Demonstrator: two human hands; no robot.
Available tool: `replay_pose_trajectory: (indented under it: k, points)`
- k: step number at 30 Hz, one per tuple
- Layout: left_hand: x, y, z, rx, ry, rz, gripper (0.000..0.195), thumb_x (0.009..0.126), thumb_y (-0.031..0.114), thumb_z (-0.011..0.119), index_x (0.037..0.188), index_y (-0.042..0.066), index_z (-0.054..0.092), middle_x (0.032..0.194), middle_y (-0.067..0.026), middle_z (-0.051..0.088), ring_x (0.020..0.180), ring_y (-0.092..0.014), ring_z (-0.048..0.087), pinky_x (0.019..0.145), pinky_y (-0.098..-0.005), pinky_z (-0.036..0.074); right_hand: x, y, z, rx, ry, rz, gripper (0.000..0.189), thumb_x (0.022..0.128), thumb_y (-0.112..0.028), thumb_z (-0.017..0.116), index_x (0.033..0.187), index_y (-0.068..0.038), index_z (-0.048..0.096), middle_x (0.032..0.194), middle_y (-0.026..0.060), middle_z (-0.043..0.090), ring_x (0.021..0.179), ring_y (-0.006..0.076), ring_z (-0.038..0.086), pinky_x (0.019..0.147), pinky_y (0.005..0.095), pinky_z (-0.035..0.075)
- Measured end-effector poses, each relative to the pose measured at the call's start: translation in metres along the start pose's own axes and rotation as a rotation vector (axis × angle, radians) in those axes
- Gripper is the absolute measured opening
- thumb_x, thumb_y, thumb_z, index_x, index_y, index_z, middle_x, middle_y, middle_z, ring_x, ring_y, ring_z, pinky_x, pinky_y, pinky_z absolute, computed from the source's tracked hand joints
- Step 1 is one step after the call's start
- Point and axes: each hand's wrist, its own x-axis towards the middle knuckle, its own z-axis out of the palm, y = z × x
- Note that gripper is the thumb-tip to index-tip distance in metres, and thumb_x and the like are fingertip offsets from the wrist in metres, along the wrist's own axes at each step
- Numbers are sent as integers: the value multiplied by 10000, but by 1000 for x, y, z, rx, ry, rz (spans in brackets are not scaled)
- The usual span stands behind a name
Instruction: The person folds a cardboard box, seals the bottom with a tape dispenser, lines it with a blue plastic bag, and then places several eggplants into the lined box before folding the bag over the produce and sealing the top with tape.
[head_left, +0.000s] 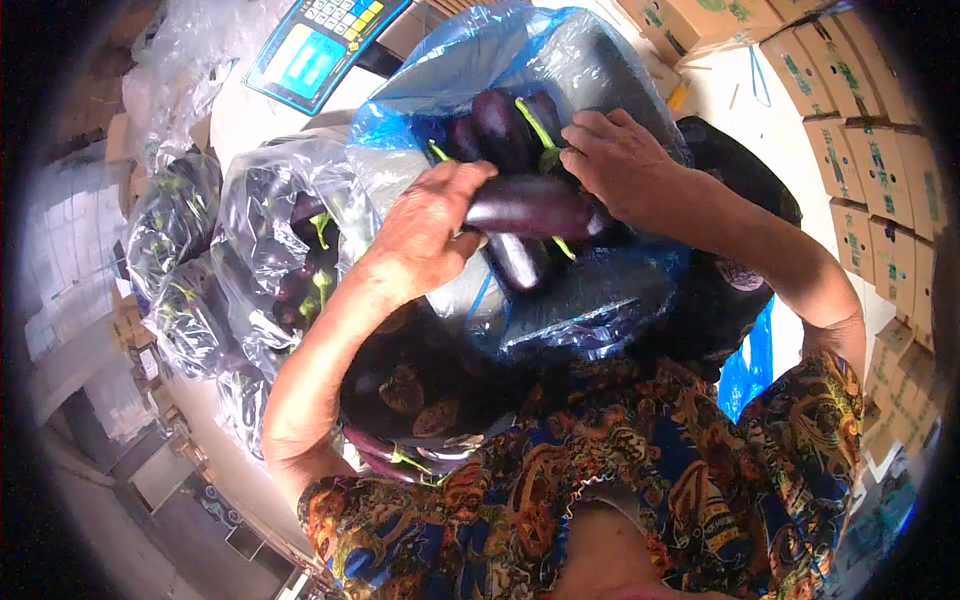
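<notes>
My left hand has its fingers and thumb around the left end of a glossy dark purple eggplant, which lies crosswise over others. My right hand is curled over the right side of the same pile, beside a green stem; its palm side is hidden, so I cannot tell what it grips. Beneath and behind are more eggplants, and one points towards me. All of them rest inside a blue-tinted clear plastic bag that lines an open container between my knees.
Clear plastic bags of eggplants stand to the left. More eggplants lie low beside my left leg. A digital scale is at the upper left. Stacked cardboard cartons line the right side, with blue plastic on the floor.
</notes>
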Motion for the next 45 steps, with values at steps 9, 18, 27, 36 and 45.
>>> replay_pose_trajectory:
  k: [9,18,27,36,45]
  points:
    - [28,4,49,-1057,399,-442,764,851,130,611,1453,30,151,1340,-142,435,1156,-217,459,968,-312,382,19,28,8,-101,127,205,319,701,-148,613,1006,-58,585,1267,155,457,1202,333,398,961,471,343]
    - [89,3,120,-276,486,-269,1067,742,255,750,1414,-59,-17,1122,-328,460,974,-476,533,842,-455,465,16,60,-9,442,135,679,674,784,-267,638,1365,-60,368,1324,231,448,1229,392,424,1033,425,335]
    - [81,0,82,-229,199,-476,1011,742,233,683,1395,-108,-10,831,-297,628,795,-437,626,746,-462,507,17,48,-13,527,168,504,624,770,-86,634,1347,-81,399,1282,201,494,1197,363,465,998,402,370]
    - [87,-3,71,11,-21,-336,1038,826,422,635,1405,-72,-71,790,-274,629,723,-432,622,677,-476,512,17,46,-22,489,129,574,599,770,-92,663,1315,-99,415,1275,223,473,1115,400,514,936,462,424]
    - [20,-1,12,-220,-47,-66,443,881,264,570,1224,-4,489,835,-263,623,803,-414,614,716,-483,483,7,81,-38,928,327,932,491,906,-301,582,1322,-87,430,1272,221,499,1149,295,526,944,398,447]
